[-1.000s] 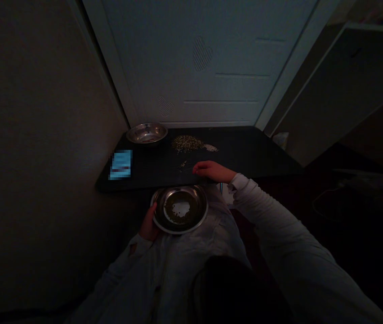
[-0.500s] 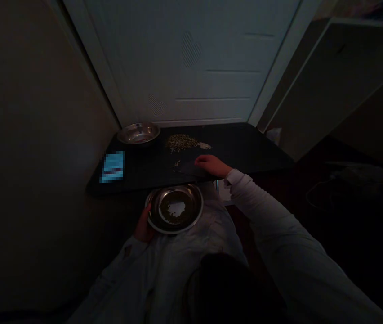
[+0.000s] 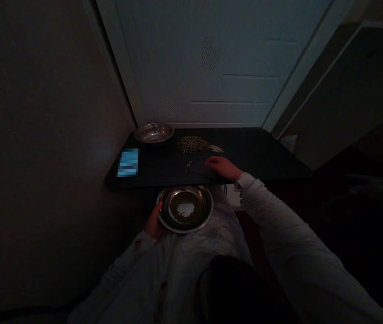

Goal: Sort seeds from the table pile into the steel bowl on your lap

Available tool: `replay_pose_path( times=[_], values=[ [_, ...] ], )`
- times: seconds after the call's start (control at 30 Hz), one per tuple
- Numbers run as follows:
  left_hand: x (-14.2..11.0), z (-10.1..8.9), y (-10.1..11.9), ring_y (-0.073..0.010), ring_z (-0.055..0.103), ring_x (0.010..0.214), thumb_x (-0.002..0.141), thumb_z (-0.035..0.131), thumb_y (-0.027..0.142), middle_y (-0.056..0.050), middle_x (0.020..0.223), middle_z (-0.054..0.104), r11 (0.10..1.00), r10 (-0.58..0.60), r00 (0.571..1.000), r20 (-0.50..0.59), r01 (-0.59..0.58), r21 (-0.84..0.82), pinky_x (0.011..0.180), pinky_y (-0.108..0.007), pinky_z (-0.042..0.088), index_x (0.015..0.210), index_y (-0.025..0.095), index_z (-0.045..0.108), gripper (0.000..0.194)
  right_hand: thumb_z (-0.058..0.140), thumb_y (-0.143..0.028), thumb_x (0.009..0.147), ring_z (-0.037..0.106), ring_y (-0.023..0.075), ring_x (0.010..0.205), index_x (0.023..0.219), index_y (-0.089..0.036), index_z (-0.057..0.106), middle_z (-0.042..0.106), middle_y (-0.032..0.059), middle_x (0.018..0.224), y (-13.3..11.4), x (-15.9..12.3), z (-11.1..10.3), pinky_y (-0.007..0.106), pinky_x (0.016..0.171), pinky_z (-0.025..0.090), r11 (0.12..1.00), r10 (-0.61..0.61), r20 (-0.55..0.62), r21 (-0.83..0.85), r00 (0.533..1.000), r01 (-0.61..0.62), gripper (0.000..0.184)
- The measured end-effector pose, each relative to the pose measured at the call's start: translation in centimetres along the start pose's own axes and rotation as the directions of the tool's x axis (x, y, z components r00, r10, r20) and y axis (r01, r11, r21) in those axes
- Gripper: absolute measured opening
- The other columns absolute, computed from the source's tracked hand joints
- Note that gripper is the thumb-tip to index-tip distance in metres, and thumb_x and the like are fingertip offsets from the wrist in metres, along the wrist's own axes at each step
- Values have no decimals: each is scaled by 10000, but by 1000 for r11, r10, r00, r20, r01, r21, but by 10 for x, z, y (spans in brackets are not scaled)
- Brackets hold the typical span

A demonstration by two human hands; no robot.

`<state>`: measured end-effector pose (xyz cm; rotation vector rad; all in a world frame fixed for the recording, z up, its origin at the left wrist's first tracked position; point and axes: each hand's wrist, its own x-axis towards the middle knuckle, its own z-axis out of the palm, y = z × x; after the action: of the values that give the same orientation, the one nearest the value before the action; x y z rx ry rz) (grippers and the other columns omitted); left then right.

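Note:
My left hand [image 3: 154, 224] grips the left rim of a shiny steel bowl [image 3: 208, 215], thumb on the edge, above my lap. Small greenish grains [image 3: 174, 208] line its bottom around a bright white patch. Over the near part of the dark table [image 3: 255, 153], my right hand [image 3: 224, 167] has its fingers closed on what looks like a thin dark flat piece [image 3: 200, 168]. A few loose grains [image 3: 188, 166] lie just left of that piece. Farther back is a mixed pile of greenish and pale grains [image 3: 194, 144], with a small whitish heap [image 3: 216, 148] at its right.
A second steel bowl [image 3: 154, 133] stands at the table's back left corner, something reddish inside. A blurred-out light blue item [image 3: 128, 163] lies near the left edge. Behind the table is a white door [image 3: 238, 90]; walls flank it. The room is dim.
The whole view has turned slightly left, so everything appears farther right. Both hands keep nearly the same places, the left at the bowl and the right above the table.

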<state>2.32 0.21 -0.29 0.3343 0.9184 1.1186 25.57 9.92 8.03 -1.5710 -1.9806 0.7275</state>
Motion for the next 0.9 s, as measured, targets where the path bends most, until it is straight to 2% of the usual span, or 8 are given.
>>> replay_pose_path(
  times=[0.3,0.47,0.67,0.9],
  values=[
    [-1,-2,0,-207,466,1045,711,440,346,-34,842,670,1000,0,998,60,0,11,933,-329,293,802,189,628,261,404,-197,657,458,95,652,773,-128,579,563,6,720,-1,0,3,215,643,350,997,-47,109,62,993,40,221],
    [1,-2,-1,-207,464,1048,704,447,353,-27,811,677,1000,-17,999,41,17,-4,943,-327,281,768,196,635,253,384,-200,659,449,94,649,786,-121,572,551,6,714,0,0,4,214,637,343,996,-54,86,78,995,47,240],
    [-2,3,1,-199,451,1062,706,452,325,-19,836,674,1000,-8,1000,-9,8,-6,939,-318,290,752,196,636,229,392,-198,666,453,93,663,792,-121,578,560,10,739,-9,-2,5,211,648,340,997,-75,124,43,989,70,237],
    [0,-2,0,-194,438,1076,705,453,338,-21,815,677,1000,11,1000,7,-11,9,968,-315,236,776,200,636,240,383,-203,672,460,101,655,801,-129,575,559,9,729,-5,2,4,220,643,348,997,-67,73,37,995,64,244]
  ],
)
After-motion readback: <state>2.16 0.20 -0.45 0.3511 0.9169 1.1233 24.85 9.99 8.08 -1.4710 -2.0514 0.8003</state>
